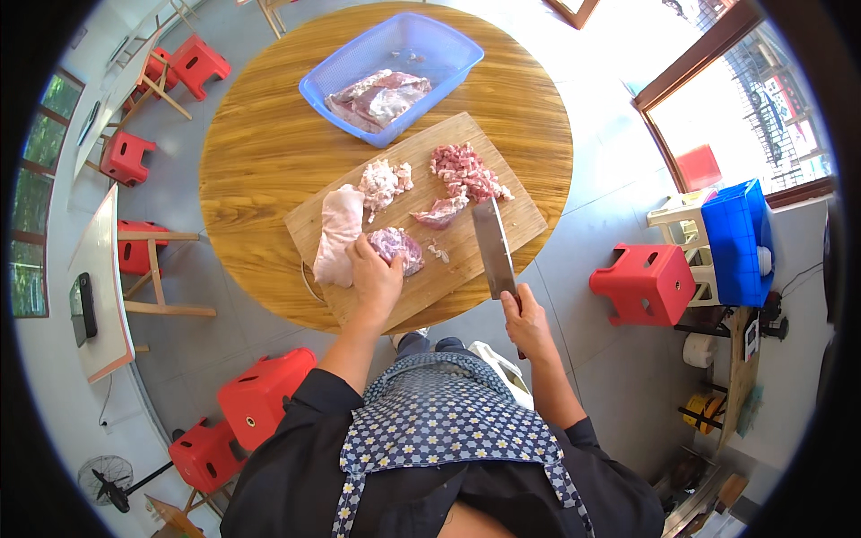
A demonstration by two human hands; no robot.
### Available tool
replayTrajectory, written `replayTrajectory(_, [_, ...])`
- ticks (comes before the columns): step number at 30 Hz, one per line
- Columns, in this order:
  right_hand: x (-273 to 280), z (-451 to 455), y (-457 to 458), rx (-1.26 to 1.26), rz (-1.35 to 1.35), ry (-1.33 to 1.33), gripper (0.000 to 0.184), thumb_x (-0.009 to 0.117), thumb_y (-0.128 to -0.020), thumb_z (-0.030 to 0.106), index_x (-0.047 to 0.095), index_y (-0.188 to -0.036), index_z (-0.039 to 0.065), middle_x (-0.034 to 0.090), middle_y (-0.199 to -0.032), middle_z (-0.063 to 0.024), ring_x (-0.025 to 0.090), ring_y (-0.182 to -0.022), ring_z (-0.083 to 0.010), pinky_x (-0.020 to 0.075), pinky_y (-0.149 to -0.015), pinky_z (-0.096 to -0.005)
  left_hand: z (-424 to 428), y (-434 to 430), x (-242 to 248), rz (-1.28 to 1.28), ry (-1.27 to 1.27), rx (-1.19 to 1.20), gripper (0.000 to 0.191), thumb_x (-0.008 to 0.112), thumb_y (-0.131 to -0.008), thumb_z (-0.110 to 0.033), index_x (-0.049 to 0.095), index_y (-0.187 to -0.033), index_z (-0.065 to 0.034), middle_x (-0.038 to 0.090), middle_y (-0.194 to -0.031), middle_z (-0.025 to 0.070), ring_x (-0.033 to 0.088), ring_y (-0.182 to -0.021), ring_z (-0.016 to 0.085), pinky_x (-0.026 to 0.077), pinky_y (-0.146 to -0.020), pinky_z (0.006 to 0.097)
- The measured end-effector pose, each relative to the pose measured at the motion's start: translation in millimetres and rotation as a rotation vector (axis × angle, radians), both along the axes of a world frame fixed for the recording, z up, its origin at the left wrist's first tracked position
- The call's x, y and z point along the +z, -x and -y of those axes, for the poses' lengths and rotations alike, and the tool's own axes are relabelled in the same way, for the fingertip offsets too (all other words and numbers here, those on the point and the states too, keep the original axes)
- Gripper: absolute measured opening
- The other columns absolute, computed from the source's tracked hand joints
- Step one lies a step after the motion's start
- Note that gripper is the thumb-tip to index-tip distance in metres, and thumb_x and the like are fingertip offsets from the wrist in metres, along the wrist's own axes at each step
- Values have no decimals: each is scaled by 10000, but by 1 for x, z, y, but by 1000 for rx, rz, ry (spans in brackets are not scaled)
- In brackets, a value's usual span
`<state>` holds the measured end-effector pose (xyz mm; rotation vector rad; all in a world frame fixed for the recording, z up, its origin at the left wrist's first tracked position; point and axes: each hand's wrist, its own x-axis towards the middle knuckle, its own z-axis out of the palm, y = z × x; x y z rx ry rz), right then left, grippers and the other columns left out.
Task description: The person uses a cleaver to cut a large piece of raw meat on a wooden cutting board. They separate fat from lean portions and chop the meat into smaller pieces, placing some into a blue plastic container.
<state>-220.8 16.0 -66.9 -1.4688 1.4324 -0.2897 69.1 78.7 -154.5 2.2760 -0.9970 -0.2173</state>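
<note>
My left hand (377, 272) grips a chunk of raw meat (398, 250) on the wooden cutting board (437, 289). In my right hand (527, 321) is a cleaver (494, 245), its broad blade lying over the board's right part. Left of the chunk lies a pale slab of pork skin (338, 235). Behind it sits a small heap of whitish fatty trimmings (381, 185). A pile of diced red meat (465, 171) rests at the far right of the board, with a loose strip of meat (440, 212) just in front. Small scraps (438, 253) lie beside the chunk.
The board rests on a round wooden table (255, 134). Beyond it stands a blue plastic basket (447, 84) holding larger raw meat pieces (380, 101). Red plastic stools (642, 284) stand on the right and left. A blue crate (736, 242) sits on stacked white stools (683, 215).
</note>
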Motion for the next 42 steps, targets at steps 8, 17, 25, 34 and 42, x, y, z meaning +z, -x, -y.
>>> replayTrajectory(8, [-1, -8, -19, 176, 39, 128, 274, 610, -1058, 319, 533, -1088, 58, 686, -917, -285, 654, -882, -522, 521, -732, -545, 23, 9, -14, -166, 95, 225, 863, 816, -803, -51, 339, -1508, 95, 407, -1475, 341, 402, -1397, 488, 331, -1203, 510])
replayTrajectory(17, [-3, -14, -22, 328, -59, 80, 300, 566, -1064, 372, 527, -1083, 74, 689, -894, -280, 651, -866, -520, 492, -724, -592, 18, 11, -7, -132, 141, 83, 769, 749, -837, -72, 366, -1486, 86, 452, -1429, 318, 445, -1355, 481, 374, -1174, 494])
replayTrajectory(25, [2, 13, -24, 310, -131, 104, 307, 558, -1065, 386, 529, -1080, 81, 689, -889, -281, 654, -870, -520, 495, -726, -591, 30, -5, -14, -490, -184, 191, 685, 811, -812, -260, 488, -1282, 120, 663, -1179, 323, 661, -1101, 448, 508, -999, 471])
replayTrajectory(34, [5, 15, -27, 302, -119, 49, 318, 563, -1063, 388, 540, -1087, 72, 689, -914, -285, 656, -899, -519, 498, -751, -580, 43, 1, 3, -1135, 372, 231, 421, 689, -880, -43, 526, -1263, 16, 636, -1154, 122, 657, -1039, 240, 542, -916, 366])
replayTrajectory(42, [27, 12, -27, 236, -58, -29, 324, 596, -1068, 347, 552, -1075, 26, 669, -915, -261, 641, -864, -458, 503, -765, -492, 40, -3, 39, -1353, 659, 96, 488, 651, -963, 6, 460, -1412, -1, 613, -1287, 120, 621, -1146, 201, 513, -1017, 356])
